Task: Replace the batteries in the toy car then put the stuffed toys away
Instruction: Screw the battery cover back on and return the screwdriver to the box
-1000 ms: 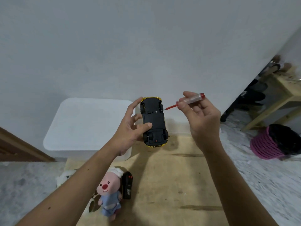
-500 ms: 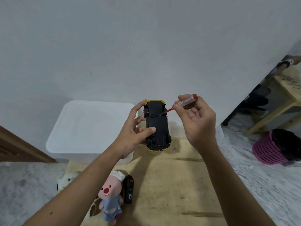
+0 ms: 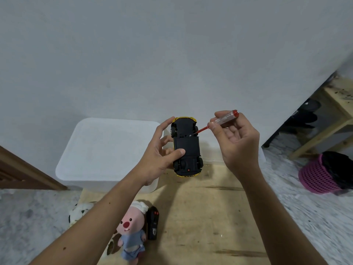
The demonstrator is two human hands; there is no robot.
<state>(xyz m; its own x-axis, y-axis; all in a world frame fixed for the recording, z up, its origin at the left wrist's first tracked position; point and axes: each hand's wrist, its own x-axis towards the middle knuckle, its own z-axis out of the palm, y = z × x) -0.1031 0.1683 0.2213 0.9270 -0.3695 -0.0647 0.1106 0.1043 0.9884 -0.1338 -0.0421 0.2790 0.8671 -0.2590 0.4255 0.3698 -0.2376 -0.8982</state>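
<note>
My left hand grips a yellow toy car held in the air with its black underside facing me, thumb across the middle of the chassis. My right hand pinches a small screwdriver with a clear handle and red shaft. Its tip touches the underside near the car's far axle. Down on the wooden board stands a pink stuffed toy in a blue outfit. A black-and-white stuffed toy lies partly hidden behind my left forearm.
A black remote control lies beside the pink toy on the wooden board. A white lidded plastic box stands against the wall. At the right are a pink basket and a wooden shelf.
The car and both hands have stayed almost in place. The screwdriver tip has moved onto the underside near the far axle; my head has shifted slightly.
</note>
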